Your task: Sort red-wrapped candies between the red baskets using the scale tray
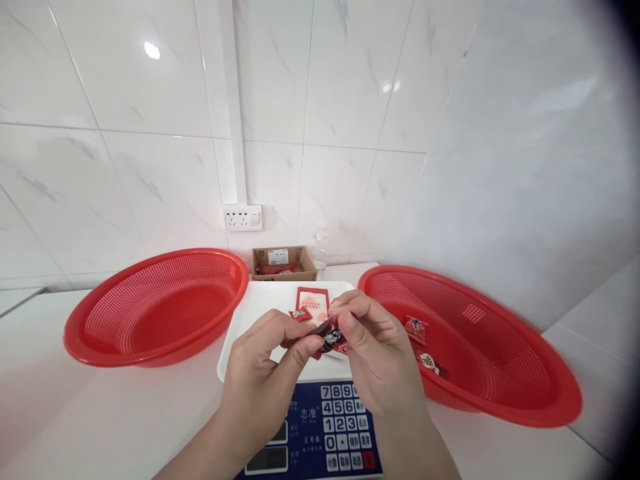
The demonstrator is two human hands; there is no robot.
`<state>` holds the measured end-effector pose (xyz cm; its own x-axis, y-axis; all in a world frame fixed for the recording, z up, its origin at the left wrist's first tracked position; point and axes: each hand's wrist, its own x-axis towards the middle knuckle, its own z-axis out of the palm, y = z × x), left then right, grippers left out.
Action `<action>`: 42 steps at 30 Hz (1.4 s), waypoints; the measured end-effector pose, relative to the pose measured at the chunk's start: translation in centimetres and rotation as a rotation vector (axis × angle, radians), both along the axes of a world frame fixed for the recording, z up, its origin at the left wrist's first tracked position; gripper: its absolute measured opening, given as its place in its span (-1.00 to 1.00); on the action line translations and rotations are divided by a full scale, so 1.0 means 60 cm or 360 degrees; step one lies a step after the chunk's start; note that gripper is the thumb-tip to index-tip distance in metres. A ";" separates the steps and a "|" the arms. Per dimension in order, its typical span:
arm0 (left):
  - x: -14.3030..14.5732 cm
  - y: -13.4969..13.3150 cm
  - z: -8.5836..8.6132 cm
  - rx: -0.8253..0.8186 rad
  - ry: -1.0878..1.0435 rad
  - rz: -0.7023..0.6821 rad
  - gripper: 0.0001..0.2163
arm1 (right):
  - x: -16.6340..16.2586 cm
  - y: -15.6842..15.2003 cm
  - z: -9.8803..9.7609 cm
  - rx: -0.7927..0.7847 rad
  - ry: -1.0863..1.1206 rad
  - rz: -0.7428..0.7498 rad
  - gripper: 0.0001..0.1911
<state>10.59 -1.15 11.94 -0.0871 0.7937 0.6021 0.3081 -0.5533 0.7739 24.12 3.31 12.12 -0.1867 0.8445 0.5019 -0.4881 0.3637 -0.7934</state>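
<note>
Over the white weighing tray (235, 350) of a digital scale (310, 430), my left hand (263, 373) and my right hand (383, 357) meet. Between thumb and fingers, each pinches an end of a small black and red snack packet (331, 340) with white lettering. The fingers partly cover it, so I cannot tell whether it is one packet or more. Just beyond my hands, a red and white printed pouch (314, 303) lies flat on the tray. A small red packet (301, 314) shows beside my left fingers.
A red plastic basket (150, 353) stands at the left. Another red basket (530, 373) at the right holds a red packet (416, 330) and a dark packet (430, 363). Behind the tray are a cardboard box (306, 267) with red packets and a clear bottle (320, 245), near the tiled wall.
</note>
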 end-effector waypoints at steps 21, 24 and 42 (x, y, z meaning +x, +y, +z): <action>0.000 0.020 -0.011 -0.0364 -0.0678 -0.0228 -0.74 | 0.016 0.001 0.006 0.0045 -0.0684 -0.0573 -0.63; 0.003 0.017 -0.010 -0.0383 -0.0673 -0.0247 -0.70 | 0.014 -0.002 0.006 0.0217 -0.0930 -0.0618 -0.57; 0.006 -0.004 -0.016 -0.0560 -0.0635 -0.0760 -0.66 | 0.013 -0.015 0.008 0.0120 -0.0544 -0.0383 -0.56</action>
<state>10.97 -1.37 10.96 0.1581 0.9413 0.2982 -0.2497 -0.2541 0.9344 24.90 2.43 12.61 -0.1549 0.8477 0.5073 -0.0958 0.4982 -0.8618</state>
